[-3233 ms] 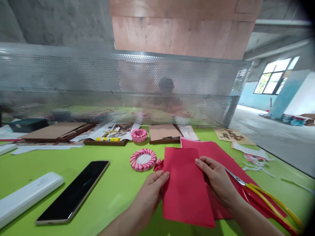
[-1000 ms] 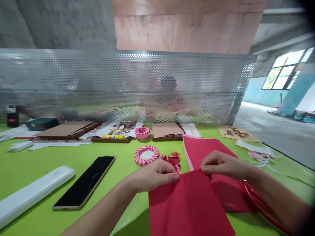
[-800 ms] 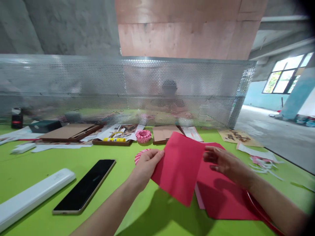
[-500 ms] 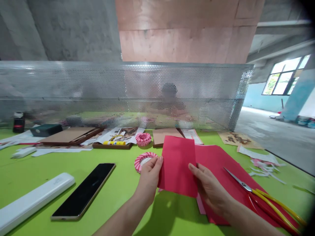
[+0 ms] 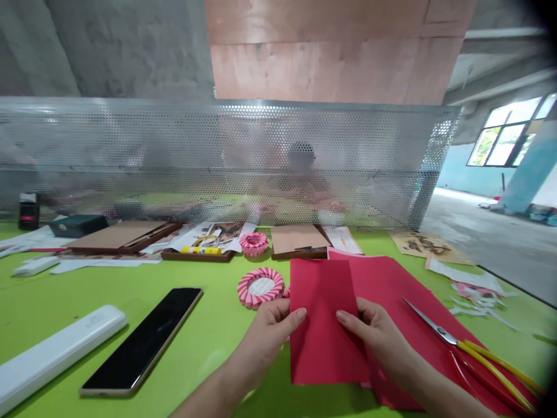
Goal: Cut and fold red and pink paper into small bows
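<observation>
Between my two hands is a piece of red paper [image 5: 324, 354], a plain upright rectangle tilted toward me above the table. My left hand [image 5: 272, 325] pinches its left edge, thumb in front and fingers behind. On the opposite edge, my right hand [image 5: 376, 331] grips it the same way. Larger red sheets [image 5: 387, 278] lie under and beyond my right hand. Scissors [image 5: 448, 337] with red and yellow handles rest on those sheets, blades pointing away. Just beyond my left hand sits a pink-and-white striped paper ring [image 5: 261, 287] with a white centre.
A black phone [image 5: 143, 342] and a long white case [image 5: 65, 354] lie on the green table [image 5: 209, 325] to the left. Behind are a second striped ring [image 5: 253, 244], a yellow glue stick [image 5: 201, 251], brown frames [image 5: 300, 239] and a perforated metal screen [image 5: 174, 151]. Paper scraps [image 5: 483, 299] lie right.
The red paper has come lower and nearer to me, with both hands still on it. My thumbs now reach further over its front. The camera view has shifted slightly.
</observation>
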The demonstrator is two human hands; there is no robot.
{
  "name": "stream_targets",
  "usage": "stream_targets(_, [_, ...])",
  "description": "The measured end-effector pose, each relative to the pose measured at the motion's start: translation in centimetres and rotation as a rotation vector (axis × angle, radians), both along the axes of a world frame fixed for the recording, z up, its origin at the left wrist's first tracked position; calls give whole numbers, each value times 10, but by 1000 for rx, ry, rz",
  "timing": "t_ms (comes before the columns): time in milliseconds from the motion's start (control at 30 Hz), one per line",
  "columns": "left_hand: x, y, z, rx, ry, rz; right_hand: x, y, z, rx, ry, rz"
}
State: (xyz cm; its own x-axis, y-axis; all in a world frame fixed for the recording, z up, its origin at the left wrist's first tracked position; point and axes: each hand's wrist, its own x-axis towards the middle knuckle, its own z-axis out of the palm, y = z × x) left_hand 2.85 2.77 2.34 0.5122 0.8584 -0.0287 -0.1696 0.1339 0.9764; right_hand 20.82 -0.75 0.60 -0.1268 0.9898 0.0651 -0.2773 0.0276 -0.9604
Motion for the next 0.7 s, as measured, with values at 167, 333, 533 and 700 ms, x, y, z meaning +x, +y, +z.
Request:
stream_targets(167, [-1, 0, -3, -47, -33, 1, -1, 1, 1, -22, 32, -30])
stream_targets(333, [-1, -3, 2, -153, -26, 90, 11, 7, 5, 113, -214, -297])
stream_targets(533, [-11, -9, 17, -65, 206, -342, 26, -2, 56, 332, -814, -167])
stream_targets(700, [-15, -13, 22, 74, 321, -569, 7, -10, 80, 297, -1024, 341])
